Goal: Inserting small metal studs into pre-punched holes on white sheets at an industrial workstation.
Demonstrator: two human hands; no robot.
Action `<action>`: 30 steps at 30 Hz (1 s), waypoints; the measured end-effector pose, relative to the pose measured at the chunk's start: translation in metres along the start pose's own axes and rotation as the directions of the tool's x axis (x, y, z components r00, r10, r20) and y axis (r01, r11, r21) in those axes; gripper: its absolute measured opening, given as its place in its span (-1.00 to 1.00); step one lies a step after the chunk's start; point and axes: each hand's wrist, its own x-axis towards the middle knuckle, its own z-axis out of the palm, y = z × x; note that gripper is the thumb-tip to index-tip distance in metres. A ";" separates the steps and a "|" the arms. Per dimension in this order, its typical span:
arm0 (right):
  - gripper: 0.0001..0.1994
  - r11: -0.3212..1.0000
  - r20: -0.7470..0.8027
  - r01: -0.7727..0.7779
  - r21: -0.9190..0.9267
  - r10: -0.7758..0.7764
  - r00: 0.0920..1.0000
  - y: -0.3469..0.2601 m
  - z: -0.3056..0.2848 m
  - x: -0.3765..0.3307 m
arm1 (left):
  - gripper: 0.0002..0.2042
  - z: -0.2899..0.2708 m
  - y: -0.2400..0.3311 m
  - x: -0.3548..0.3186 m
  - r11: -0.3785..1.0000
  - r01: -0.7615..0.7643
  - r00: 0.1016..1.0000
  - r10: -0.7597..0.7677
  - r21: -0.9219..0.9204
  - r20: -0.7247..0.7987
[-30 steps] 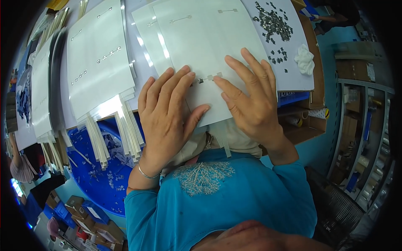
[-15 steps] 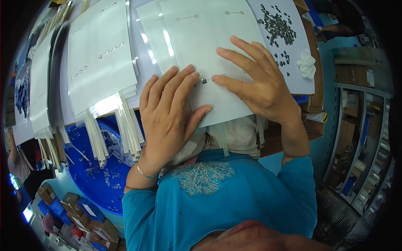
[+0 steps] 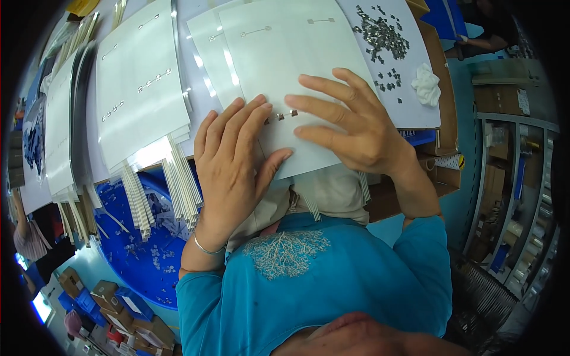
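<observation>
In front of me lies a white translucent sheet (image 3: 303,59), overlapping another sheet to its left. My left hand (image 3: 231,151) rests flat on its left part, fingers stretched out and thumb apart. Between my hands, small dark metallic pieces (image 3: 281,117) sit in a row on a thin line of the sheet; a further one is partly hidden by my left fingertips. My right hand (image 3: 362,127) hovers over the sheet's right side, fingers spread around the row's right end, with nothing visible in them. Farther up the sheet are thin dumbbell-shaped marks (image 3: 321,21).
A pile of small metallic pieces (image 3: 383,38) and a crumpled white lump (image 3: 426,85) lie at the right. Stacked sheets (image 3: 139,77) with bundled pale strips (image 3: 178,184) overhang the table's front edge at left, above a blue tub (image 3: 136,261). Another person's hand shows at far right.
My right thumb and fingers have moved back from the row, and a second metallic piece now shows at its right end. My left hand stays on the sheet.
</observation>
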 end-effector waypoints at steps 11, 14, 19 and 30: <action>-0.62 0.969 -0.237 -0.243 -0.052 0.225 0.945 -0.013 0.010 -0.010 | -0.42 -0.005 0.010 0.012 0.990 -0.063 0.996 0.055 0.129 0.065; -0.64 0.974 -0.263 -0.226 -0.029 0.211 0.942 -0.009 0.023 -0.011 | -0.47 -0.008 0.011 0.013 0.981 -0.068 0.994 0.050 0.183 0.100; -0.69 0.970 -0.309 -0.245 0.008 0.235 0.922 -0.008 0.024 -0.009 | -0.42 -0.009 0.013 0.017 0.936 -0.189 0.976 0.146 0.296 0.163; -0.73 0.979 -0.361 -0.201 -0.029 0.177 0.915 -0.007 0.033 -0.012 | -0.46 -0.003 0.003 0.012 0.975 -0.158 0.981 0.138 0.153 0.136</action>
